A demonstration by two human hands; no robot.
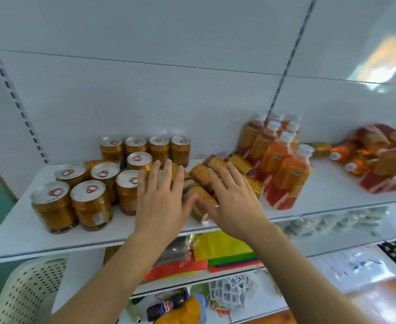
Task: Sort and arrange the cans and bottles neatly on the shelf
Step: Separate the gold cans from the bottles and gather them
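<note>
A white metal shelf [327, 197] carries the drinks. On its left part stand upright amber-gold cans with silver pull-tab lids [89, 197], in a loose cluster with a row of four at the back. To the right of that cluster, in the middle of the shelf, lies a heap of the same gold cans tipped on their sides [206, 174]. Right of the heap stand orange plastic bottles with white caps [283, 157], packed close together, and further right a shrink-wrapped pack of orange bottles lying flat [383, 160].

Both hands reach over the heap of fallen cans. The left hand [162, 197] is spread flat, fingers [169, 169] straight and apart, lying over the left edge of the heap and touching an upright can beside it; it grips nothing. The right hand [234, 199] is likewise flat with straight, spread fingers, resting on the toppled cans, holding none.

Below the shelf lie coloured paper sheets [225, 251] and a dark cola bottle [166, 305].
</note>
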